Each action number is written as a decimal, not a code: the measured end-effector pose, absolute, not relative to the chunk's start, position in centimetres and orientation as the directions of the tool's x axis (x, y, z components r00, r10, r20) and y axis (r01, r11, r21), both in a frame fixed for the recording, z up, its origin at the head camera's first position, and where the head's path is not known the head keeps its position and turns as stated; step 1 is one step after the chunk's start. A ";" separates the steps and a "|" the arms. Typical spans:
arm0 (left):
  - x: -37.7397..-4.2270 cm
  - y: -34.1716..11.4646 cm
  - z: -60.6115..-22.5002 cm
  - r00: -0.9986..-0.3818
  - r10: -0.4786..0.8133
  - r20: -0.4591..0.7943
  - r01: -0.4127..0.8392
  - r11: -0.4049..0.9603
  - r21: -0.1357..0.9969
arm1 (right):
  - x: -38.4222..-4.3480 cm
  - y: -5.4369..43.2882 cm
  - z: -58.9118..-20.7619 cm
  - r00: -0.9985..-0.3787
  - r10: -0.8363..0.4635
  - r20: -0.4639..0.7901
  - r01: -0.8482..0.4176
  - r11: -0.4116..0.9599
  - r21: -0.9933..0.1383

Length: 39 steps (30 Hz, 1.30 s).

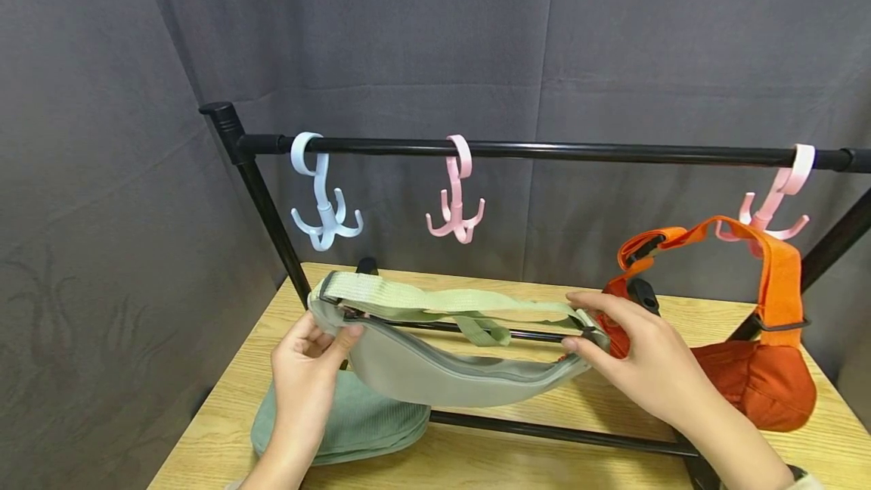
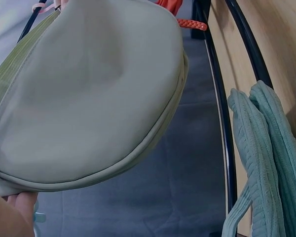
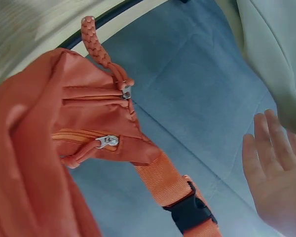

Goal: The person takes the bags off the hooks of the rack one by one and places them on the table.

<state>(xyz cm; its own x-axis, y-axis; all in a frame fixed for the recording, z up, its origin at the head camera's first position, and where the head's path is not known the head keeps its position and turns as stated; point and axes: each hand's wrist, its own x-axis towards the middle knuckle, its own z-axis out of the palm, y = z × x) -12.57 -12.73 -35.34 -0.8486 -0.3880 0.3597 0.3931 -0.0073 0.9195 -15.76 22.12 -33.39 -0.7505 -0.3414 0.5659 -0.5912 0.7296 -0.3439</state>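
A pale grey-green belt bag [image 1: 435, 376] is held up in front of the rack, its light green webbing strap [image 1: 435, 301] running along the top. My left hand [image 1: 309, 358] pinches its left end, thumb on the front; in the left wrist view the bag's smooth panel [image 2: 93, 98] fills much of the picture. At the other end, my right hand [image 1: 640, 354] grips the corner by the strap between thumb and fingers. The right wrist view shows those fingers [image 3: 271, 148] rather straight against the bag's end [image 3: 288, 108].
Three hooks hang on the black rail [image 1: 612, 151]: a blue hook [image 1: 327, 210] and pink hooks [image 1: 457, 206] [image 1: 769, 206]. From the right pink one hangs an orange belt bag [image 1: 776, 384]. A green corduroy bag [image 1: 370, 418] lies at the left on the wooden table [image 1: 224, 407].
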 end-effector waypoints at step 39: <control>-12.4 -13.2 -35.7 -0.847 -0.429 0.315 0.371 -0.051 0.927 | -15.0 22.1 -38.5 -0.805 -0.335 0.489 -0.592 0.485 -0.643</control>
